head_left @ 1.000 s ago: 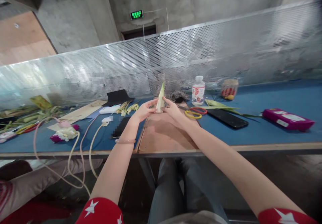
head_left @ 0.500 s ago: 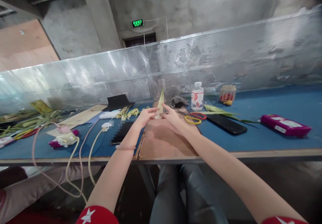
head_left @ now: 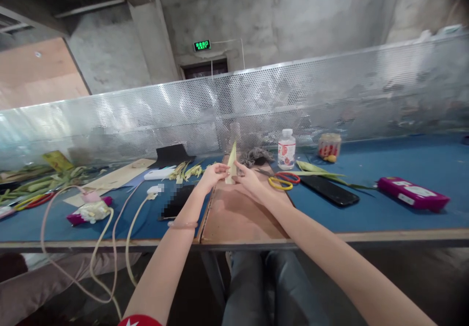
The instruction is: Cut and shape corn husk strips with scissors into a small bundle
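A pale green corn husk (head_left: 232,161) stands with its pointed tip upward between my hands, above the wooden board (head_left: 242,218). The fingers of my left hand (head_left: 212,177) are closed on its left side. My right hand (head_left: 249,180) pinches it from the right, thumb and fingers partly covering its lower part. Just right of my right hand lie scissors (head_left: 284,179) with red and yellow handles. Behind them is a tangle of grey yarn (head_left: 258,156).
At right are a white bottle (head_left: 286,149), a jar (head_left: 329,147), a husk leaf (head_left: 317,168), a black phone (head_left: 330,190) and a purple pack (head_left: 412,194). At left are cables (head_left: 130,233), husk strips (head_left: 192,170), a dark tablet-like object (head_left: 179,203) and a husk pile (head_left: 40,182). Perforated metal (head_left: 176,111) stands behind.
My view has tilted up slightly, so the table sits lower in the picture. Both hands stay on the husk, with small finger shifts.
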Demonstrator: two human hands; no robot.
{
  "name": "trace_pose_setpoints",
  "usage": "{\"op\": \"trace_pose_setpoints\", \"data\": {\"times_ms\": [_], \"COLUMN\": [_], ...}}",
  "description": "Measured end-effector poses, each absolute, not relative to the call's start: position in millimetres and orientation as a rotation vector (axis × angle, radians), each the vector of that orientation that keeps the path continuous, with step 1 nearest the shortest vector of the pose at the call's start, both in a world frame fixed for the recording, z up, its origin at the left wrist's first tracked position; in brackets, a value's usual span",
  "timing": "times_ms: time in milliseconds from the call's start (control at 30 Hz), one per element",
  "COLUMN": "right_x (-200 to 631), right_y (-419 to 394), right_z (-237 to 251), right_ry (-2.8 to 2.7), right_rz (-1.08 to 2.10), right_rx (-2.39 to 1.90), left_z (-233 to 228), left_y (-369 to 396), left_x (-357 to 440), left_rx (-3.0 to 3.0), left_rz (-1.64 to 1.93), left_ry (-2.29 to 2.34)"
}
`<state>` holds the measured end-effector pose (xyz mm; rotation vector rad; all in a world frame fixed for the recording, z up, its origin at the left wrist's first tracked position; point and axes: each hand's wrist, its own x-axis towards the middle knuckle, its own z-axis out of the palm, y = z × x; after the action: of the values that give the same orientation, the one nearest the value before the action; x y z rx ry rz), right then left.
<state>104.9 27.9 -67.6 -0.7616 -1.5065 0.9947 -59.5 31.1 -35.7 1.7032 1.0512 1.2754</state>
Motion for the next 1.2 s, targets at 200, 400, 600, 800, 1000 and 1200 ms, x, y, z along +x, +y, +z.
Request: {"op": "trace_pose_setpoints", "data": {"times_ms": [200, 400, 600, 800, 1000, 1200], "right_x": [103.1, 101.5, 100.4, 102.4, 102.7, 102.7], "right_y": [28.3, 28.7, 28.7, 29.2, 25.6, 21.9], "right_z": [-70.6, -70.8, -70.7, -70.5, -68.5, -66.1], "right_ry": [-1.471, -1.447, -1.438, -1.442, -1.457, -1.460], "right_rz": [1.029, 1.066, 1.096, 1.111, 1.167, 1.225], "right_rx": [-0.741, -0.721, -0.706, -0.673, -0.598, -0.561], "left_z": [-38.9, -39.7, -40.0, -40.0, -40.0, -37.5], "left_y": [35.4, 36.7, 35.4, 35.1, 33.0, 29.7], "left_x": [-62.9, -63.8, -63.6, -62.1, -60.6, -61.0], "left_rx": [1.669, 1.603, 1.544, 1.493, 1.496, 1.504], "left_rz": [1.223, 1.212, 1.244, 1.237, 1.196, 1.159], "left_ry": [1.057, 1.036, 1.001, 0.969, 0.922, 0.840]}}
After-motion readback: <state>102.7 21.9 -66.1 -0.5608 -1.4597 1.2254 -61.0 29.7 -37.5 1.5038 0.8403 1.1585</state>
